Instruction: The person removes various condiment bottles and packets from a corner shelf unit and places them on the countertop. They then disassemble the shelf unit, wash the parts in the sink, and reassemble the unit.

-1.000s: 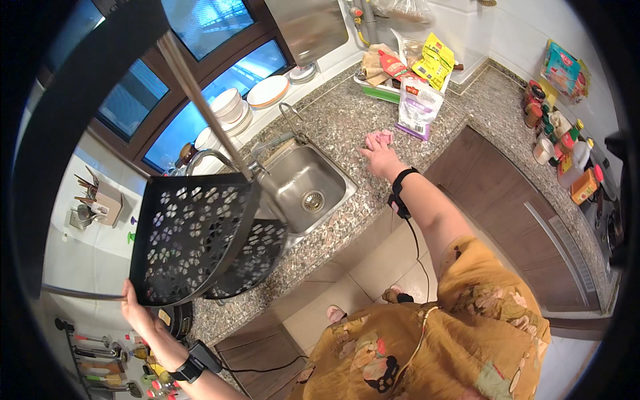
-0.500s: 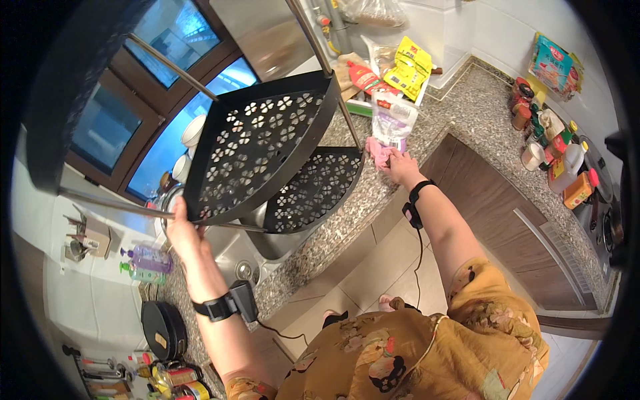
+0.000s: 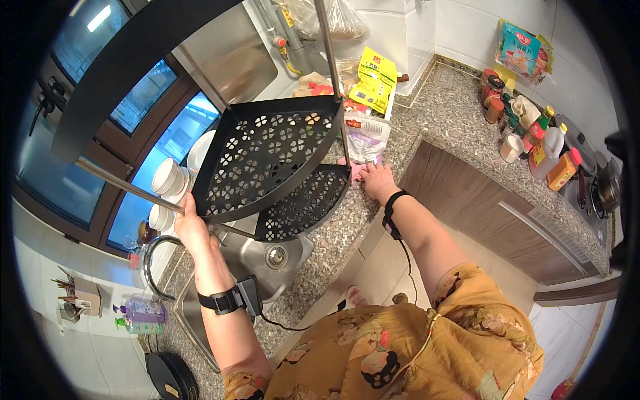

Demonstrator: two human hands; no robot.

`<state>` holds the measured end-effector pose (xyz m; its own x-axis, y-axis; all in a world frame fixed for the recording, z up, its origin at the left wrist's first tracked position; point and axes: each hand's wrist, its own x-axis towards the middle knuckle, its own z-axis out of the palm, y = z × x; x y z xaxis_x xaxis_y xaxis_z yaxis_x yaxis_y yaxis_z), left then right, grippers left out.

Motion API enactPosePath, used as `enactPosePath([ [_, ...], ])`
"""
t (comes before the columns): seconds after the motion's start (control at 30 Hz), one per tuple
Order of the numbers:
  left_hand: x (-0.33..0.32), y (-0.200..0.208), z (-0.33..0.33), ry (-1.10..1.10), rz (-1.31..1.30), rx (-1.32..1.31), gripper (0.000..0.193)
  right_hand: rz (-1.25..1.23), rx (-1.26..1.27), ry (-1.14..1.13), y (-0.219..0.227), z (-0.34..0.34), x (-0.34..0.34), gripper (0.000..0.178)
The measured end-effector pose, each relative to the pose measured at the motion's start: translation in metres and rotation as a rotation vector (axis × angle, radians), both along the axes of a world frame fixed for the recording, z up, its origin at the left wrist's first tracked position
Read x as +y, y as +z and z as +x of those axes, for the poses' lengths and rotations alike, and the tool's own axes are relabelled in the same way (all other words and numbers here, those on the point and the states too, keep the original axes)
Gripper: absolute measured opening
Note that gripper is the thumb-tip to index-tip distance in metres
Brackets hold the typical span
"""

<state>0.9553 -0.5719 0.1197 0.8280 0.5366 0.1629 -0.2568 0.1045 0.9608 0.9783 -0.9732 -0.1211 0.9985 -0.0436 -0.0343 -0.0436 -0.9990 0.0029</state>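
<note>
My left hand (image 3: 193, 230) grips a metal post at the left corner of a black tiered corner rack (image 3: 273, 150). The rack is tilted over the counter and sink, with clover-shaped cutouts in its quarter-round shelves. My right hand (image 3: 378, 181) is on the granite counter beside the lowest shelf's right corner, its fingers closed on a pink cloth (image 3: 355, 172). Part of the cloth is hidden behind the rack post and my fingers. Just behind it lies a white and purple pouch (image 3: 367, 137).
The steel sink (image 3: 293, 257) lies below the rack, with a curved faucet (image 3: 148, 267) at its left. White bowls (image 3: 167, 179) line the windowsill. A yellow packet (image 3: 375, 79) lies at the back; several condiment bottles (image 3: 533, 137) stand at right, near a pan (image 3: 605, 183).
The view has shifted, showing more of the sink. The rack's upper tier has swung rightward in view. My right hand and the cloth are now closer to the lowest shelf's corner.
</note>
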Motion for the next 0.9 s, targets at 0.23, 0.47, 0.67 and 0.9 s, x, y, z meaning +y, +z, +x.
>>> enactPosePath([
  [0.23,-0.015,-0.01,0.027,-0.031,0.036,-0.004,0.023,0.064,-0.05,-0.048,-0.014,0.025,-0.019,0.045],
  [0.47,-0.041,-0.036,0.055,0.051,-0.018,-0.004,0.02,0.187,0.024,0.102,0.003,0.025,-0.061,0.037],
  [0.67,-0.041,-0.047,0.061,0.175,0.118,0.049,0.021,0.306,-0.067,0.392,0.017,0.029,-0.072,0.024],
  [0.9,-0.031,-0.012,0.032,0.085,0.578,0.052,0.065,0.586,0.131,0.532,0.2,-0.009,-0.054,0.026],
])
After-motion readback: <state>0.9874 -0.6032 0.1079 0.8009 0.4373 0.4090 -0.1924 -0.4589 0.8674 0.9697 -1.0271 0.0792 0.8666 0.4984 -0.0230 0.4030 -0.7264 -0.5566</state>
